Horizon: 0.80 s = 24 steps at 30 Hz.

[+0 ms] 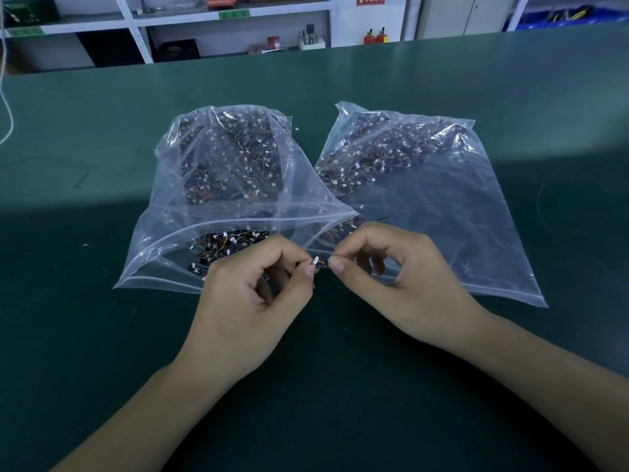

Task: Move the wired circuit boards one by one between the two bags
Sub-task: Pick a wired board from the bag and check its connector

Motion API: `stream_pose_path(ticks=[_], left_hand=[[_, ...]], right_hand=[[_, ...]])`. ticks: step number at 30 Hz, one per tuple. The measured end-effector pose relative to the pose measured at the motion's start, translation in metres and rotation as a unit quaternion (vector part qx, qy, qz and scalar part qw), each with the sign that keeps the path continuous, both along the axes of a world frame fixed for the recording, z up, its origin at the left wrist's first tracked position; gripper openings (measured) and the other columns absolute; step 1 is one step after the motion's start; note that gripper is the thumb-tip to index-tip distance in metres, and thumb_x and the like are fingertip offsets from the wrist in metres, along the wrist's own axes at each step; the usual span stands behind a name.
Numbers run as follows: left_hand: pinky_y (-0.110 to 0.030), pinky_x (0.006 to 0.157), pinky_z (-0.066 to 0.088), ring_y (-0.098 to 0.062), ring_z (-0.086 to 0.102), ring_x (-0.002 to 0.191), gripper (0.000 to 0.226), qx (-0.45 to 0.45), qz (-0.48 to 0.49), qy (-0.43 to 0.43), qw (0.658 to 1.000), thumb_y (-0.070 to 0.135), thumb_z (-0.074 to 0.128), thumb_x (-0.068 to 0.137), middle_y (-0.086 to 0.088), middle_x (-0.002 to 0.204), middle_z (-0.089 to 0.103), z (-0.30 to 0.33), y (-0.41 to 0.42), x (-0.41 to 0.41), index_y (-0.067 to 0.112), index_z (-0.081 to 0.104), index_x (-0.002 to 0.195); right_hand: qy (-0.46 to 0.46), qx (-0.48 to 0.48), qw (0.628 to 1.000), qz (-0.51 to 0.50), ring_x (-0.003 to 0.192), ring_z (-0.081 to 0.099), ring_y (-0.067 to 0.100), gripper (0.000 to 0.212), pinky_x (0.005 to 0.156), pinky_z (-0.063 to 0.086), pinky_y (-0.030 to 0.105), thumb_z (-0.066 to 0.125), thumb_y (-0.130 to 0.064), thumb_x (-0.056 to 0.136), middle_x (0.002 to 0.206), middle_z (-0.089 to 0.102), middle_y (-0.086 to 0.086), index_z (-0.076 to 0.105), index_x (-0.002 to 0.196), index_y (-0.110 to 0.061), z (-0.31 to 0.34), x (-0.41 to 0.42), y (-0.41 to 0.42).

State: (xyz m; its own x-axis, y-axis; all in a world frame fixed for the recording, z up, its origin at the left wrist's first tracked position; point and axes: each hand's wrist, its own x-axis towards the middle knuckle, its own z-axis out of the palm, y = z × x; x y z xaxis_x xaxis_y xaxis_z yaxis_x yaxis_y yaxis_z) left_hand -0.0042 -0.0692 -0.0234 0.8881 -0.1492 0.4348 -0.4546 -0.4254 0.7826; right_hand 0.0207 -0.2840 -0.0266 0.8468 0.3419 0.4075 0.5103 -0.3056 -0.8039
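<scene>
Forearms, two, bare, enter from the near edge and meet at centre above the bench (102, 335), a wide dark green surface. Right bag (442, 206): clear zip bag lying flat on the bench, its far half packed with dark wired circuit boards with white connectors, its near half mostly see-through. Left bag (211, 185): clear zip bag just beside the right one, their inner edges touching, fuller and heaped, its mouth gaping toward the person with boards spilling near the opening. Shelving (235, 25): white racks beyond the far edge of the bench, holding boxes and small items. Left hand (252, 294): fingers curled, grip pinched on one end of a single wired circuit board (320, 264). Right hand (391, 274): fingers curled, thumb and forefinger grip pinched on the opposite end. Board: small, dark, with a white connector, held between the two bag mouths, above the bench.
</scene>
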Motion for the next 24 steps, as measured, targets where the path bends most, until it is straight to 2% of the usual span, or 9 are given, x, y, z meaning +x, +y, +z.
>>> stream_pose_path(ticks=[7, 11, 13, 15, 17, 19, 22, 24], left_hand=[[-0.011, 0.059, 0.039, -0.009, 0.056, 0.061, 0.018, 0.003, 0.002, -0.009, 1.0, 0.014, 0.068, 0.096, 0.004, 0.074, 0.068, -0.001, 0.001, 0.001, 0.026, 0.068, 0.082], [-0.017, 0.058, 0.042, -0.015, 0.061, 0.065, 0.012, 0.003, 0.012, -0.032, 0.999, 0.023, 0.069, 0.097, 0.004, 0.078, 0.07, -0.003, 0.002, 0.001, 0.026, 0.071, 0.085], [-0.023, 0.058, 0.046, -0.018, 0.063, 0.067, 0.006, -0.013, 0.034, -0.048, 0.998, 0.026, 0.074, 0.096, 0.007, 0.082, 0.072, -0.004, 0.002, 0.002, 0.027, 0.075, 0.09], [-0.025, 0.059, 0.049, -0.019, 0.063, 0.066, 0.002, -0.03, 0.053, -0.058, 0.996, 0.032, 0.077, 0.094, 0.009, 0.086, 0.074, -0.004, 0.004, 0.004, 0.031, 0.076, 0.093], [-0.026, 0.059, 0.049, -0.02, 0.062, 0.065, 0.004, -0.02, 0.059, -0.063, 0.996, 0.031, 0.08, 0.092, 0.011, 0.086, 0.074, -0.005, 0.006, 0.006, 0.033, 0.076, 0.094], [-0.022, 0.058, 0.047, -0.018, 0.061, 0.064, 0.008, 0.022, 0.058, -0.085, 0.994, 0.026, 0.082, 0.092, 0.016, 0.086, 0.073, -0.007, 0.007, 0.007, 0.032, 0.077, 0.093], [-0.018, 0.062, 0.046, -0.014, 0.064, 0.067, 0.006, 0.064, 0.041, -0.12, 0.99, 0.022, 0.08, 0.095, 0.021, 0.085, 0.071, -0.008, 0.007, 0.009, 0.026, 0.082, 0.098], [-0.02, 0.063, 0.048, -0.012, 0.066, 0.07, 0.005, 0.087, 0.034, -0.141, 0.986, 0.021, 0.078, 0.098, 0.018, 0.088, 0.073, -0.008, 0.008, 0.01, 0.022, 0.084, 0.1]], right_hand=[[-0.005, -0.002, 1.0, 0.004, 0.075, 0.061, 0.021, 0.007, 0.068, 0.049, 0.037, 0.073, -0.016, 0.097, 0.083, 0.069, -0.005, 0.076, 0.091, -0.014, 0.001, 0.0, 0.0], [-0.016, -0.009, 1.0, 0.002, 0.077, 0.062, 0.022, 0.007, 0.069, 0.049, 0.031, 0.075, -0.017, 0.098, 0.084, 0.069, -0.007, 0.076, 0.091, -0.016, 0.002, 0.001, -0.001], [-0.042, -0.023, 0.999, -0.012, 0.081, 0.061, 0.02, 0.006, 0.074, 0.046, 0.025, 0.077, -0.025, 0.096, 0.088, 0.07, -0.009, 0.077, 0.095, -0.019, 0.003, 0.003, -0.002], [-0.096, -0.089, 0.991, -0.038, 0.088, 0.06, 0.016, 0.02, 0.083, 0.047, 0.026, 0.082, -0.031, 0.09, 0.098, 0.069, -0.01, 0.076, 0.106, -0.02, 0.003, 0.006, -0.005], [-0.132, -0.168, 0.975, -0.068, 0.095, 0.059, 0.016, 0.032, 0.09, 0.05, 0.037, 0.086, -0.025, 0.085, 0.108, 0.067, -0.009, 0.073, 0.113, -0.021, 0.001, 0.01, -0.009], [-0.144, -0.204, 0.964, -0.092, 0.097, 0.058, 0.018, 0.034, 0.091, 0.049, 0.045, 0.084, -0.014, 0.081, 0.108, 0.064, -0.01, 0.07, 0.111, -0.022, 0.0, 0.014, -0.011], [-0.16, -0.175, 0.965, -0.108, 0.089, 0.058, 0.017, 0.026, 0.086, 0.05, 0.043, 0.077, -0.001, 0.081, 0.098, 0.064, -0.009, 0.069, 0.098, -0.02, 0.0, 0.015, -0.012], [-0.168, -0.146, 0.968, -0.117, 0.086, 0.058, 0.014, 0.023, 0.082, 0.051, 0.039, 0.075, 0.001, 0.084, 0.094, 0.064, -0.01, 0.069, 0.094, -0.019, 0.001, 0.013, -0.012]])
